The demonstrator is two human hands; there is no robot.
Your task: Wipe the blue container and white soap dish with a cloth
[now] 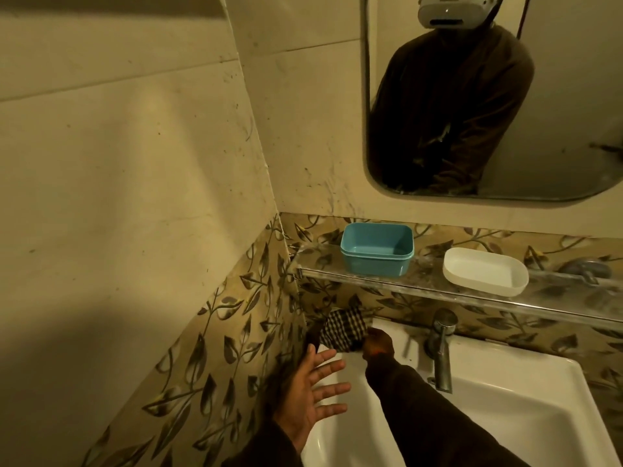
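A blue container point(377, 249) stands open and upright on the left part of a clear glass shelf point(421, 284). To its right on the same shelf lies the white soap dish point(485, 271). Below the shelf, a black-and-white checked cloth point(344, 326) lies bunched on the sink's back left corner. My right hand point(377, 343) grips the cloth's right edge. My left hand point(312, 396) hovers over the sink's left rim, palm up with fingers spread, holding nothing.
A white sink point(505, 409) fills the lower right, with a chrome tap point(441, 348) at its back. Leaf-patterned tiles line the corner walls. A mirror point(573, 96) hangs above the shelf and reflects a person in dark clothing.
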